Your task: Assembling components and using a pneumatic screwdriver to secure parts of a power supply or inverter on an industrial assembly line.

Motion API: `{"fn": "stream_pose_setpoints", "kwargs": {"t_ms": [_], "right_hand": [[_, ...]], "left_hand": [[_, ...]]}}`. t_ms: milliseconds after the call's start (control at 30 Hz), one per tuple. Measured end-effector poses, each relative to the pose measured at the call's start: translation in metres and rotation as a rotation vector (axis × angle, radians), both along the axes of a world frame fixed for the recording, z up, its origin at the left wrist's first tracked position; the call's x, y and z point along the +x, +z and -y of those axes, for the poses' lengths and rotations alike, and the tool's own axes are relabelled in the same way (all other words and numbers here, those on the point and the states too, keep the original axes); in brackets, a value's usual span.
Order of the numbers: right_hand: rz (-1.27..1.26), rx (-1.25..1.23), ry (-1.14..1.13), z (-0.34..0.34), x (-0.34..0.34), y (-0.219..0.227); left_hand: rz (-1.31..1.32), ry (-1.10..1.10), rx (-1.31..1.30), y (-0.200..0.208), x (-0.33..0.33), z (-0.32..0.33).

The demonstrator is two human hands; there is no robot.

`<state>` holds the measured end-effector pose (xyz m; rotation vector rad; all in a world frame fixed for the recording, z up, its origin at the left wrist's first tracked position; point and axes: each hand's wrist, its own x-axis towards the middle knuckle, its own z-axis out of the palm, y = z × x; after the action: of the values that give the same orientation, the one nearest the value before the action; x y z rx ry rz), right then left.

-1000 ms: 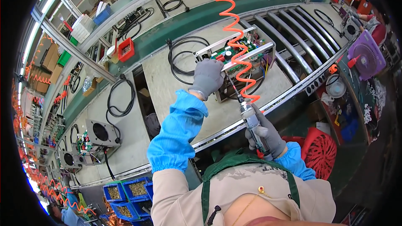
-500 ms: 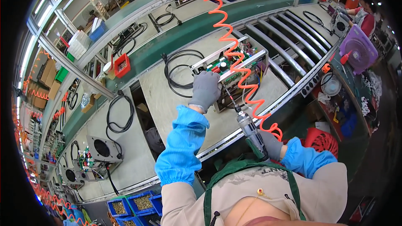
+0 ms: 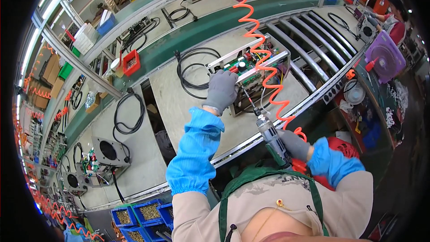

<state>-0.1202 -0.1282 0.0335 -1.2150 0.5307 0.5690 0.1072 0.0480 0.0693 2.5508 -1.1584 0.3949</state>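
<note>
On the board in front of me sits an open-framed electronic unit [image 3: 244,66] with pale metal rails, green circuit boards and wiring. My left hand [image 3: 221,90], in a grey glove, closes over the unit's near left corner; its fingertips are mostly hidden. In my right hand [image 3: 293,145], gloved too, is a power screwdriver [image 3: 272,138] with a silver and dark green body. Its long thin bit points up and left, with the tip at the unit's near side beside my left fingers. An orange coiled air hose [image 3: 268,74] hangs in front of the unit.
A black cable [image 3: 181,74] lies coiled left of the unit. Metal rollers [image 3: 309,49] continue to the right. Further left stand units with round fans [image 3: 107,157]; blue bins [image 3: 150,212] of small fasteners sit below. A purple fan [image 3: 386,58] and a co-worker [image 3: 396,22] are at the right.
The view has shifted slightly. The screwdriver and my right hand stay in nearly the same place against the unit, and my left hand keeps its hold at the corner.
</note>
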Motion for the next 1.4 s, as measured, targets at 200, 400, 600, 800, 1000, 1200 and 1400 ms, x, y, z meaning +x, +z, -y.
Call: {"fn": "stream_pose_setpoints", "kwargs": {"t_ms": [200,400,600,800,1000,1200,1400], "right_hand": [[0.349,-0.070,0.057,-0.027,-0.009,0.060],[0.283,0.007,0.001,-0.023,0.000,0.069],[0.269,0.034,-0.026,-0.023,-0.002,0.062],[0.296,0.004,0.022,-0.021,-0.001,0.067],[0.288,-0.001,0.114,-0.013,-0.005,0.072],[0.696,-0.781,0.533,0.022,-0.031,0.060],[1.251,-1.067,0.467,0.031,-0.041,0.098]], "left_hand": [[0.016,-0.038,-0.031,0.000,0.004,-0.002],[-0.009,-0.006,0.001,0.002,0.003,0.001],[0.027,0.094,0.007,0.003,-0.002,0.005],[0.017,0.088,0.009,0.006,-0.008,0.003],[0.213,-0.318,-0.111,-0.018,-0.078,0.017],[-0.184,-0.297,0.083,-0.035,-0.132,0.021],[-0.770,-0.059,-0.380,-0.063,-0.143,0.031]]}}
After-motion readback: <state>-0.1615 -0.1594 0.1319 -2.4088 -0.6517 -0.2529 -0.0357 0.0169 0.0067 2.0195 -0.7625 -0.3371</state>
